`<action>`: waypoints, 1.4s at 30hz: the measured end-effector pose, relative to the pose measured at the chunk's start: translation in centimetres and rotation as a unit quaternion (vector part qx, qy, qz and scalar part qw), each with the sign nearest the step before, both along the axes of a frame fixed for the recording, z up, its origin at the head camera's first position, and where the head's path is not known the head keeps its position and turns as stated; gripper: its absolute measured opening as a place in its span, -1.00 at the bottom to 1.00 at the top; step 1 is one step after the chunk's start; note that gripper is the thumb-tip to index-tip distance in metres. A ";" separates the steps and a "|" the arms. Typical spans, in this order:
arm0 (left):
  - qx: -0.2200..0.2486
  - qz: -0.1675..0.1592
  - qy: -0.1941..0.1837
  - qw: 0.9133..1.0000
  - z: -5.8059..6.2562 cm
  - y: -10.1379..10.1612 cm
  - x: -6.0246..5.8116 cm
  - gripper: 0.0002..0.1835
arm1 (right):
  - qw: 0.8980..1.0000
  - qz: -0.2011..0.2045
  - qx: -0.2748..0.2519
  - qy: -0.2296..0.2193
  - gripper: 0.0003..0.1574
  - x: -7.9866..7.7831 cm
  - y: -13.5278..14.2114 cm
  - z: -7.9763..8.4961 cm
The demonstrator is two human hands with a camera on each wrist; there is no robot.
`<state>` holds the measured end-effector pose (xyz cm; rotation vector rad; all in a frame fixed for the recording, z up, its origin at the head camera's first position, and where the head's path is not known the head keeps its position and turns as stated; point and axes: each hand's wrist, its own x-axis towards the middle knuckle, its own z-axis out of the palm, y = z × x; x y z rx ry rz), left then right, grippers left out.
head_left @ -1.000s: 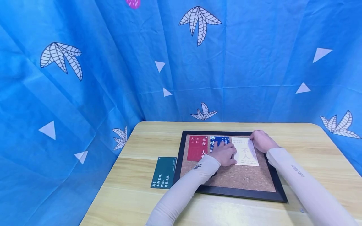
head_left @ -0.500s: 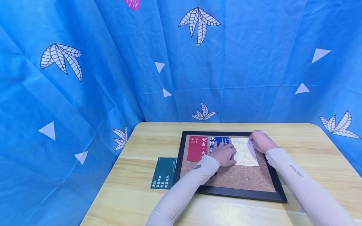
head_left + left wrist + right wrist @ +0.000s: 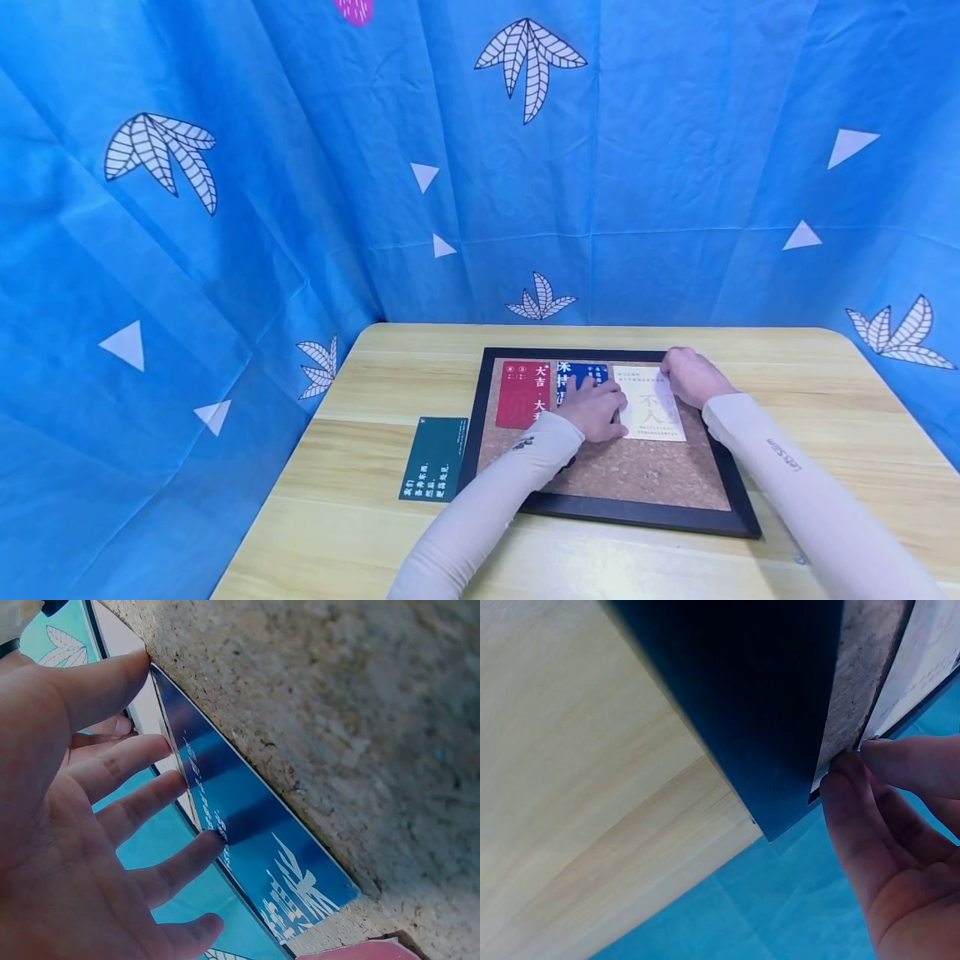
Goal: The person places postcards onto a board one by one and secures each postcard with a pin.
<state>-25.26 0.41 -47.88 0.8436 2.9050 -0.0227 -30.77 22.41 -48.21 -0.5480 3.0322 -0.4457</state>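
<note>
A framed corkboard (image 3: 637, 475) lies flat on the table, bearing a red card (image 3: 521, 396), a blue card (image 3: 583, 369) and a white card (image 3: 648, 400) in a row along its far side. My left hand (image 3: 596, 412) rests with spread fingers over the blue card, its thumb reaching the white card's left edge. In the left wrist view, fingertips touch the edge between the blue card (image 3: 262, 825) and the white card. My right hand (image 3: 697, 379) pinches at the white card's far right corner; in the right wrist view thumb and fingertips meet there, hiding what lies between them.
A dark green card (image 3: 431, 458) lies on the table (image 3: 337, 533) just left of the board's black frame (image 3: 645, 512). A small clear object (image 3: 801, 560) is near my right sleeve. A blue patterned curtain (image 3: 480, 167) hangs around the table's back and left.
</note>
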 end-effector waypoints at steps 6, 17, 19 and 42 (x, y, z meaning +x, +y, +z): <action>-0.001 0.001 0.004 1.000 0.1 0.0 0.1 -0.57 | 1.000 0.003 0.005 0.016 -0.59 0.1 -0.1 -0.1; -0.001 0.002 0.004 1.000 0.2 -0.1 0.2 -0.58 | 0.999 -0.005 0.018 0.026 -0.70 0.4 -0.3 -0.1; -0.001 0.002 0.004 1.000 0.2 -0.1 0.3 -0.58 | 0.999 -0.007 0.019 0.028 -0.71 0.5 -0.3 -0.1; 0.001 0.003 0.002 1.000 0.1 -0.1 0.2 -0.57 | 0.999 -0.009 0.015 0.031 -0.73 0.5 -0.4 -0.5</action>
